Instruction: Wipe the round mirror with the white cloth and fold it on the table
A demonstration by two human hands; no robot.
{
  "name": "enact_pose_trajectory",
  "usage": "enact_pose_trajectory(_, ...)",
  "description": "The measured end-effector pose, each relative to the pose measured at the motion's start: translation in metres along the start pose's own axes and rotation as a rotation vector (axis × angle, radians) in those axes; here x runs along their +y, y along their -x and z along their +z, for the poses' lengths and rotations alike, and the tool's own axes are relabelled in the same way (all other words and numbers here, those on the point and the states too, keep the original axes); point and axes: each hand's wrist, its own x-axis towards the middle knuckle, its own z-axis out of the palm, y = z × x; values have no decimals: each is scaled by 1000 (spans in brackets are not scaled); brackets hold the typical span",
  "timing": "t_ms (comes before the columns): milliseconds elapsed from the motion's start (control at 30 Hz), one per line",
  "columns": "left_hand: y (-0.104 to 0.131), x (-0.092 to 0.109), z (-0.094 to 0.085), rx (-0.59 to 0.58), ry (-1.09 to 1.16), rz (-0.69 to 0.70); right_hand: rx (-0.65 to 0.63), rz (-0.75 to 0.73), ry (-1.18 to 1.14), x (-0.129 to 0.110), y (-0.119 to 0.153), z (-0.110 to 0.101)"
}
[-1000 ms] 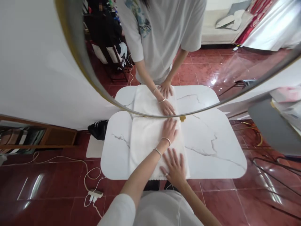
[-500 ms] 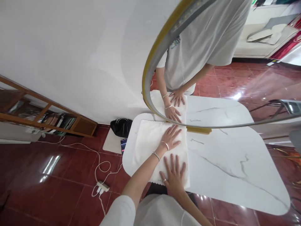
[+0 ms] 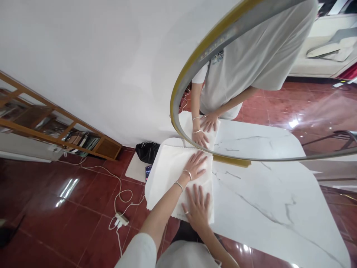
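A white cloth (image 3: 165, 169) with scalloped edges lies flat over the left end of the white marble-patterned table (image 3: 262, 193). My left hand (image 3: 195, 165), with bracelets at the wrist, rests open on the cloth's upper right part, fingers spread. Nearer to me, my right hand (image 3: 198, 209), wearing a ring, presses flat by the right edge of the cloth with its fingers apart. The cloth's left edge reaches the rounded table end and its lower left corner hangs slightly past it.
A large gold-rimmed mirror (image 3: 174, 93) stands at the table's back edge, reflecting my arms and the cloth. On the left are a black bag (image 3: 147, 152), a phone (image 3: 148, 172), a power strip (image 3: 122, 219) with cables on the red floor, and a wooden shelf (image 3: 110, 149).
The cloth has slid left across the table under both hands, bringing its left side to the table end. Both hands stay flat and open. The view has shifted a little.
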Motion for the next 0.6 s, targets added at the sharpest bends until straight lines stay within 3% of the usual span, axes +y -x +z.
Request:
enact_pose_trajectory(133, 20, -9, -11, 141, 0, -149, 148, 34, -147, 20, -20, -7)
enact_pose_trajectory(233, 41, -38, -24, 201, -19, -307, 196, 1, -103, 30, -53, -6)
enact_pose_trajectory(333, 54, -72, -31, 145, -73, -452, 163, -56, 14, 33, -91, 5)
enact_pose_trajectory(433, 55, -93, -32, 63, -106, -472, 125, -24, 72, 33, -122, 21)
enact_pose_trajectory(600, 33, -110, -34, 55, -68, -478, 64, 63, 106, 32, -156, 37)
